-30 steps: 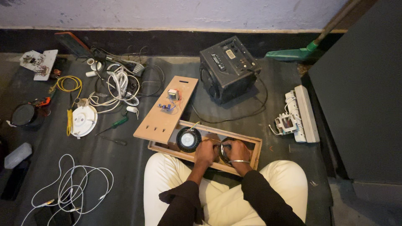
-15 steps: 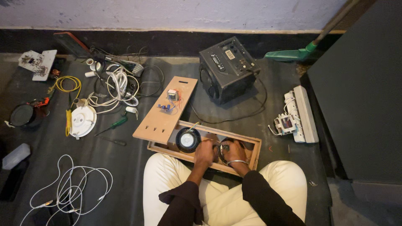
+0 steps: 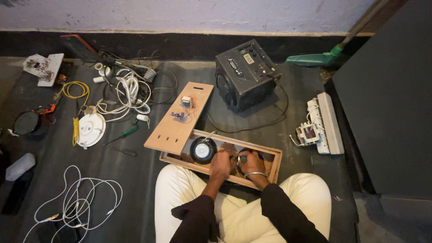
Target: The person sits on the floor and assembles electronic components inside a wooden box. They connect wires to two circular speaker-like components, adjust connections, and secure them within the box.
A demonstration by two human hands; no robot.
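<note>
Both hands, left hand [image 3: 221,164] and right hand [image 3: 252,163], are curling narrow fingers inside the wooden speaker frame [image 3: 275,163]; what they grip cannot be told. A round speaker driver [image 3: 203,150] is sitting just left, a black speaker box [image 3: 246,74] standing farther off.

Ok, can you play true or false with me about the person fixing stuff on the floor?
1. Both hands are inside the wooden frame. True: the left hand and right hand work close together in it.
2. The round speaker sits on top of the black box. False: it lies in the frame's left end, beside the left hand.
3. A green-handled screwdriver lies on the floor to the left. True.
4. The white cables are wrapped around the right hand. False: they lie loose on the floor, away from both hands.
5. The wooden board has small parts on it. True.
</note>
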